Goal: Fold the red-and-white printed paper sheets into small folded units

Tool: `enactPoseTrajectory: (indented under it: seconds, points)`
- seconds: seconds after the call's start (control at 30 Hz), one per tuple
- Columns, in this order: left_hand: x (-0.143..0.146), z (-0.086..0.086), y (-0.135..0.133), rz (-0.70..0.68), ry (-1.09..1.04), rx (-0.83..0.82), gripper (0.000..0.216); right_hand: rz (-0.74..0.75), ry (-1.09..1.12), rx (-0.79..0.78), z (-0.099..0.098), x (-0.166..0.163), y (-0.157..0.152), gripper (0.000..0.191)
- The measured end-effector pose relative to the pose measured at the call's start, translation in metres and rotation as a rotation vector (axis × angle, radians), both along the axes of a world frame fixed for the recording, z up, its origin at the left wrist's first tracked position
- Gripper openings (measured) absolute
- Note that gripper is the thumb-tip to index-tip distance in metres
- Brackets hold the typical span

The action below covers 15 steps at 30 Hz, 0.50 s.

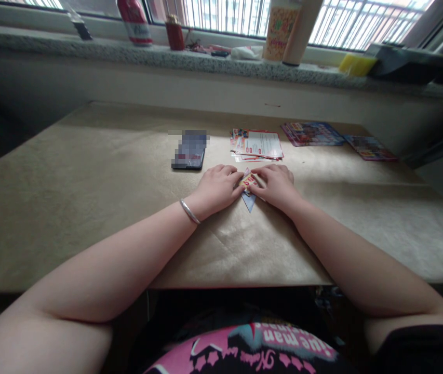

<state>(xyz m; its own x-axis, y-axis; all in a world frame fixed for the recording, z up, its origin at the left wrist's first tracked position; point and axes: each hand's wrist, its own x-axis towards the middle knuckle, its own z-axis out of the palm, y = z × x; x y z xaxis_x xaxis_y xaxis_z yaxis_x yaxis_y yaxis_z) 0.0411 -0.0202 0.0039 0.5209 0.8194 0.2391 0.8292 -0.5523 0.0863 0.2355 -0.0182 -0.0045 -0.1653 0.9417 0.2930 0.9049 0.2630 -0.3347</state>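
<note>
A small folded piece of printed paper [249, 201], yellow and red on top with a pale blue pointed end toward me, lies on the table between my hands. My left hand [221, 188] grips its left side, thumb and fingertips pressed at the edge. On the right side, my right hand [277, 184] pinches it with the thumb on top and the index finger at the far end. Both hands rest on the tabletop, and their fingers hide parts of the folds. Just beyond them lies a loose stack of printed sheets [263, 144].
A dark phone [190, 150] lies beyond my left hand. Colourful printed leaflets [314, 134] and another leaflet [371, 147] are at the back right of the table [89, 197]. On the stone windowsill [221, 63] stand a pink bottle [134, 22], a red lighter-like container [175, 34] and a patterned cup [279, 31].
</note>
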Motion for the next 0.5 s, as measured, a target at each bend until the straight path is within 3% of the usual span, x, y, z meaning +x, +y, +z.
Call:
enactPoseTrajectory:
  seconds: [0.27,0.5]
  points:
    - [-0.001,-0.005,0.009,0.019,-0.088,-0.1,0.046,0.187,0.065,0.008,-0.013,0.01,0.012,0.043]
    - [-0.003,-0.008,0.013,-0.023,-0.116,-0.1,0.044,0.251,0.169,0.019,-0.013,0.01,0.016,0.041]
